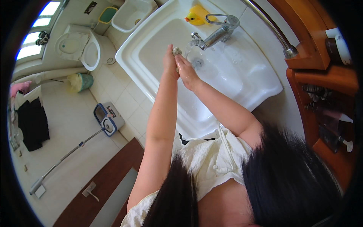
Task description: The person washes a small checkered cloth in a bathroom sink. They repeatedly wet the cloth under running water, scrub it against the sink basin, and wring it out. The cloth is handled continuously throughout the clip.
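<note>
Over a white sink basin (pixel 158 37), my left hand (pixel 169 63) and my right hand (pixel 185 69) are pressed together, palm to palm. Between them is a small crumpled whitish thing (pixel 177 51), possibly a wet cloth; most of it is hidden by the fingers. Water runs from the chrome faucet (pixel 217 35) just to the right of my fingertips, and drops glisten on my right hand. Below the stream lies the metal drain (pixel 197 63). A yellow toy duck (pixel 195 18) sits on the sink's rim behind the faucet.
A wooden shelf unit (pixel 309 66) with bottles and a metal rail (pixel 272 27) stand to the right. On the left are a toilet (pixel 92 54), a mop bucket (pixel 113 115) with a long-handled mop (pixel 68 153), a teal bucket (pixel 85 81) and a brown door (pixel 105 181).
</note>
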`<state>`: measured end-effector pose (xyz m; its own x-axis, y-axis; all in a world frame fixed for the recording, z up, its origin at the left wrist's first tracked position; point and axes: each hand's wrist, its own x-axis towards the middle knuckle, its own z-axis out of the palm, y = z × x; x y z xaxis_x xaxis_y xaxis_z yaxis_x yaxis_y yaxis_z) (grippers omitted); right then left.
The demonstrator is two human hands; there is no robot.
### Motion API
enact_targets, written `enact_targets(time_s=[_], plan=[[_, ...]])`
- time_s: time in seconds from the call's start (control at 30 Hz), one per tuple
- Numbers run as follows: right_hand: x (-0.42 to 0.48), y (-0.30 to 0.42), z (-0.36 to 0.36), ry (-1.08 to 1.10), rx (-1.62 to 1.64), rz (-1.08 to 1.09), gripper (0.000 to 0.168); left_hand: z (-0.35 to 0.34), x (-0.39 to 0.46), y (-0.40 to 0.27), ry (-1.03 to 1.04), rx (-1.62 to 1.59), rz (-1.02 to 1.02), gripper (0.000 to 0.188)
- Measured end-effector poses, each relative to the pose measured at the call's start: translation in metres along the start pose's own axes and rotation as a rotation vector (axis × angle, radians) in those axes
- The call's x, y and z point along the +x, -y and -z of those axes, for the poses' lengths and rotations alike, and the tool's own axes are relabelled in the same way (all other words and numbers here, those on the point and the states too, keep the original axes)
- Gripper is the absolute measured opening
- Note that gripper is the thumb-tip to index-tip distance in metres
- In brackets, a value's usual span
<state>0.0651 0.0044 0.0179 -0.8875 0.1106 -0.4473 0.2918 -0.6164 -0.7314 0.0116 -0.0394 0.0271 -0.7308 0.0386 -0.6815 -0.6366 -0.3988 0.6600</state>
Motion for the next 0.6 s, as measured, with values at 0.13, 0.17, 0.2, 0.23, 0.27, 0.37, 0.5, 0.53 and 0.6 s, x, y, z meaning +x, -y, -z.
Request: enact_targets(time_s=[0.13, 0.17, 0.2, 0.23, 0.27, 0.37, 0.5, 0.53, 0.6], plan=[[0.032, -0.006, 0.013, -0.056, 0.088, 0.054, 0.033, -0.001, -0.007, 0.016, 0.079, 0.069, -0.012, 0.037], [0.041, -0.007, 0.018, -0.092, 0.095, 0.088, 0.030, 0.000, -0.007, 0.024, 0.140, 0.088, -0.090, 0.035], [0.049, -0.008, 0.018, -0.114, 0.101, 0.115, 0.027, 0.006, -0.005, 0.032, 0.189, 0.101, -0.178, 0.033], [0.058, -0.007, 0.021, -0.146, 0.106, 0.152, 0.025, 0.005, -0.007, 0.036, 0.251, 0.117, -0.260, 0.031], [0.065, -0.007, 0.027, -0.100, 0.179, 0.187, 0.020, 0.005, -0.007, 0.037, 0.245, 0.096, -0.209, 0.029], [0.055, -0.002, 0.021, -0.142, 0.093, 0.060, 0.023, 0.005, -0.008, 0.040, 0.039, -0.025, -0.172, 0.032], [0.029, 0.004, 0.012, -0.062, 0.078, 0.048, 0.024, -0.007, -0.012, 0.023, 0.049, -0.117, -0.096, 0.035], [0.032, 0.001, 0.020, -0.039, -0.137, 0.056, 0.027, -0.007, -0.013, 0.019, 0.096, -0.147, -0.053, 0.036], [0.034, -0.005, 0.027, -0.123, -0.505, 0.318, 0.031, -0.003, -0.009, 0.020, 0.215, -0.213, 0.006, 0.038]])
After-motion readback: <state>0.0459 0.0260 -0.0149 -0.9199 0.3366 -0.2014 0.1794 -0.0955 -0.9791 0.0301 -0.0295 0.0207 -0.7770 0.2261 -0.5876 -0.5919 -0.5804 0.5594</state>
